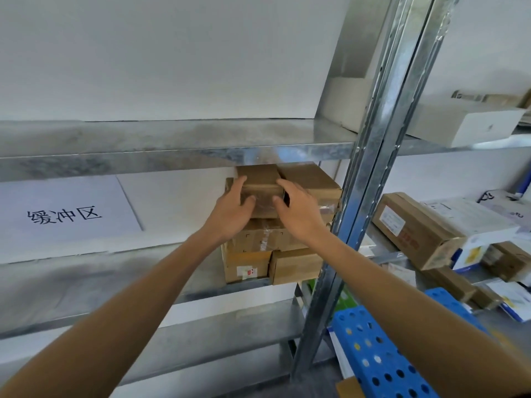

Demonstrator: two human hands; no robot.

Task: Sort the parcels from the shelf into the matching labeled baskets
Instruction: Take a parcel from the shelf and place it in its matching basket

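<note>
Both forearms, left [129,305] and right [402,297], reach up from the bottom edge toward the steel shelf [143,145]. Landmark: the upright post [370,168] that splits the rack into two bays.

- White sign [64,216], well left of the post, lies flat on the shelf board and reads 缓冲区.
- Blue basket [370,354], perforated, sits low and just right of the post's foot. Its label is not readable.
- Parcel stack [258,239] of brown cartons stands just left of the post on the middle shelf, several layers high. Its top is close under the shelf above.
- Long carton [413,228], right of the post, lies tilted on other parcels with a white label on its side.
- White box [471,124], right of the post, sits one shelf up.
- Top parcel [263,182], small and brown, sits on top of the stack left of the post, touching a neighbour carton [313,179] on its post side.
- Left hand [232,209] grips the top parcel's far-from-post side, fingers wrapped over the edge and thumb on the front face.
- Right hand [298,211] grips its post-side edge the same way.
</note>
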